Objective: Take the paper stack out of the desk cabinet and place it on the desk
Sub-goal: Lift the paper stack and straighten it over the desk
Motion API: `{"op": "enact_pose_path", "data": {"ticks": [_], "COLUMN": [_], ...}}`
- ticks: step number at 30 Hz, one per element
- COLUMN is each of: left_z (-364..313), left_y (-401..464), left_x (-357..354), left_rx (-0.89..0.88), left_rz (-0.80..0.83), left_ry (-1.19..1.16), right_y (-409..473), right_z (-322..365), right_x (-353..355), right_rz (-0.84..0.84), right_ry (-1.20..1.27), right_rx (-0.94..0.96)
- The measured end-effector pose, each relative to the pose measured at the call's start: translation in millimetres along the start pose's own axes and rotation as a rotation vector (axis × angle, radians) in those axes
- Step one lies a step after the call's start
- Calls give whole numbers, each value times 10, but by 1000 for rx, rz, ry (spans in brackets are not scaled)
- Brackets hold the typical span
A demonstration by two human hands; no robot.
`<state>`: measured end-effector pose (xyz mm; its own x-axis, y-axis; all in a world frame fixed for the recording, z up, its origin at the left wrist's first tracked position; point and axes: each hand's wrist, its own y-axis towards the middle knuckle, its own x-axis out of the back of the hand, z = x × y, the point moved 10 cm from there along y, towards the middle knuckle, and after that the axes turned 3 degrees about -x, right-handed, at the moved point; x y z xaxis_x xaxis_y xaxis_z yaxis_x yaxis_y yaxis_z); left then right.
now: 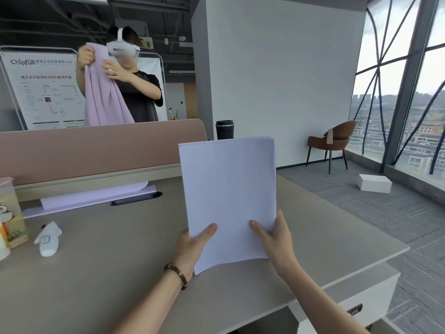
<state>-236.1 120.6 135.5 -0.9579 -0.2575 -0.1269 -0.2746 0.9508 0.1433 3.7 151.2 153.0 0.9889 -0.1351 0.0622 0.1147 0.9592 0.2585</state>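
A white paper stack [228, 189] is held upright above the beige desk [108, 261], its lower edge bent a little. My left hand [190, 247] grips its lower left corner, thumb on the front. My right hand [277, 237] grips its lower right side, thumb on the front too. The white desk cabinet [375, 295] shows at the lower right under the desk's edge, with a dark lock on its front.
On the desk's left stand a printed carton [9, 213] and a white plush toy [49, 239]. A pink partition [96, 145] backs the desk; behind it a person holds a lilac cloth. A dark tumbler [224, 128], a brown chair [334, 141] and a white box [374, 183] lie farther off.
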Motion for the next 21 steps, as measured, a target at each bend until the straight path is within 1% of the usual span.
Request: {"op": "enact_pose_path", "data": {"ticks": [6,11,15,18,21], "left_z": [-79,-59,141,354,507], "left_y": [87,296,438,567,692], "left_x": [-17,-227,-501,-694,-912], "left_rx": [-42,-30,42,134,190], "left_rz": [-42,-23,-21,-39,-49], "left_ry": [97,195,182,173,167], "right_y": [118,404,704,963,1218], "right_z": [16,14,-104,-272,-402], "right_x": [-18,139,317,472,621], "right_rz": [-9,-18,18,33,29], "right_ry": [-36,-87,-132,-211,-294], "right_rx": [-4,-37,-86,-130,-154]}}
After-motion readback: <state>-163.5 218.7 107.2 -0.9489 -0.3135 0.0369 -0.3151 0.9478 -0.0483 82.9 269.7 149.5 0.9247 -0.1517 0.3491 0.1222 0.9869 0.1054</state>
